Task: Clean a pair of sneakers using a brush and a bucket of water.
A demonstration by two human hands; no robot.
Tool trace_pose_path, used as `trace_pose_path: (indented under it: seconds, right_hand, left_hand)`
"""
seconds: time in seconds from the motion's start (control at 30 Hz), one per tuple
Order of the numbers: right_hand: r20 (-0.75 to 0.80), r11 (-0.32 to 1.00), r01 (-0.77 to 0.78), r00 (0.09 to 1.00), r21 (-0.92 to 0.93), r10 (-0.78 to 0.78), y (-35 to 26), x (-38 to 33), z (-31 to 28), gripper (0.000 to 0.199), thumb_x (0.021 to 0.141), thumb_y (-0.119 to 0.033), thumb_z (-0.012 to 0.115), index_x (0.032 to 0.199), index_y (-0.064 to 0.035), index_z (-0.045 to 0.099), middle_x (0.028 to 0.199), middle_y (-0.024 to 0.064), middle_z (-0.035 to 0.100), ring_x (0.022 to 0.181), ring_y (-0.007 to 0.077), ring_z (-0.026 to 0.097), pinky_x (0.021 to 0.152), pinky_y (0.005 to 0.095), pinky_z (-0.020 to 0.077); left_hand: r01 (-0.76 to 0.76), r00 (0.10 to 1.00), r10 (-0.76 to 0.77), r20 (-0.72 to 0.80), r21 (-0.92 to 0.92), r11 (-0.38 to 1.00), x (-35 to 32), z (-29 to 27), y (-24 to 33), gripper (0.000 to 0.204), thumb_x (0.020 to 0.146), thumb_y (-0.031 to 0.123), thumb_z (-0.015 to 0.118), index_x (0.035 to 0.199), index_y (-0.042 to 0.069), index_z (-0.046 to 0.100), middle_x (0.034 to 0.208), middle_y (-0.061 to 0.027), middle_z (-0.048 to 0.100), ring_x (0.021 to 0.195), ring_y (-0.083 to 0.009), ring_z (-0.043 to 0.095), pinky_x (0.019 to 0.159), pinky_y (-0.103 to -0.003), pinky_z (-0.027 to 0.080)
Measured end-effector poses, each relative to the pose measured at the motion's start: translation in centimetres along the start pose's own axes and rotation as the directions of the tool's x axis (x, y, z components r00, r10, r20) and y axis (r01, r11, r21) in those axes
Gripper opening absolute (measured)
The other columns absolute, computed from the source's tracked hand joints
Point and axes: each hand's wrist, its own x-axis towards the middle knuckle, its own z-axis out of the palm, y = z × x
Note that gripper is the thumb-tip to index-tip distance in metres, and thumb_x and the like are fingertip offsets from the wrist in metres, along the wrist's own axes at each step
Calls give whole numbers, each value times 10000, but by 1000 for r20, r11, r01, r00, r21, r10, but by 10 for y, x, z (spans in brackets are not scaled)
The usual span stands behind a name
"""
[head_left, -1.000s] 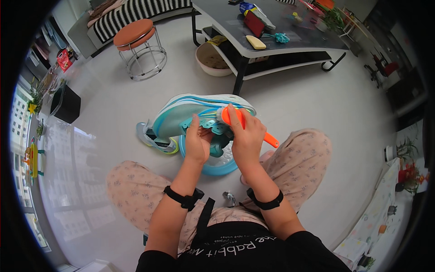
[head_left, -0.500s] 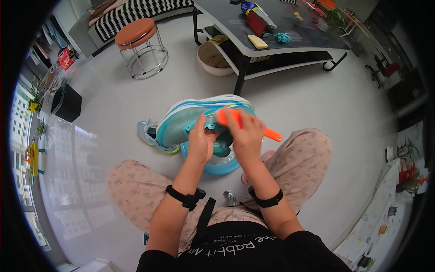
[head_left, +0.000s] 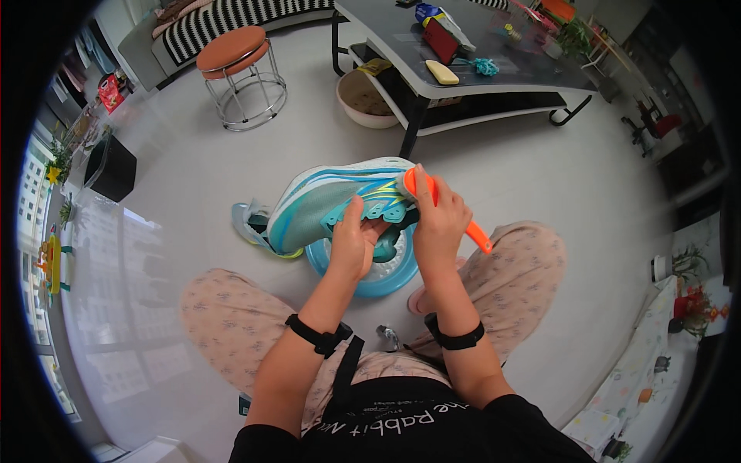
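Note:
A teal running shoe (head_left: 312, 204) with blue stripes and a white sole lies on its side above a blue basin (head_left: 380, 288). My left hand (head_left: 353, 245) grips the shoe at its opening, thumb on the teal upper and the other fingers partly hidden inside. In my right hand (head_left: 441, 228) is an orange brush (head_left: 479, 236), its bristles against the shoe's upper near the heel end on the right. The second shoe (head_left: 248, 222), pale grey-blue, rests on the floor just left of the held one. A teal part hangs over the basin below my left fingers.
Ahead stands a low dark coffee table (head_left: 509, 65) bearing a yellow soap bar (head_left: 441, 72) and a red phone-like object (head_left: 440, 40). A beige tub (head_left: 363, 100) sits beside its leg. An orange stool (head_left: 233, 52) and a black bin (head_left: 112, 168) are farther left.
My right hand and the brush have shifted slightly right along the shoe, uncovering more of its yellow and blue stripes. My left hand still holds the shoe, moved a little.

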Motion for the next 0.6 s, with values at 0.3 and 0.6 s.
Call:
trace_pose_path:
  seconds: [0.3, 0.6]
  right_hand:
    - [-14, 996, 70, 998, 49, -69, -17, -3, 0, 527, 783, -53, 552, 1289, -201, 579, 1139, 59, 559, 917, 263, 539, 779, 404, 364]
    - [60, 993, 74, 995, 94, -80, -41, -16, -8, 535, 776, -59, 549, 1290, -202, 584, 1169, 56, 561, 945, 270, 535, 804, 402, 363]
  left_hand:
    - [-20, 1000, 20, 14, -30, 999, 4, -4, 4, 378, 1015, 299, 420, 1199, -18, 513, 1217, -146, 566, 1117, -239, 551, 1002, -423, 429]
    - [19, 999, -17, -31, 61, 998, 6, -18, 6, 405, 1006, 313, 445, 1211, -30, 509, 1215, -152, 574, 1114, -250, 557, 1013, -432, 427]
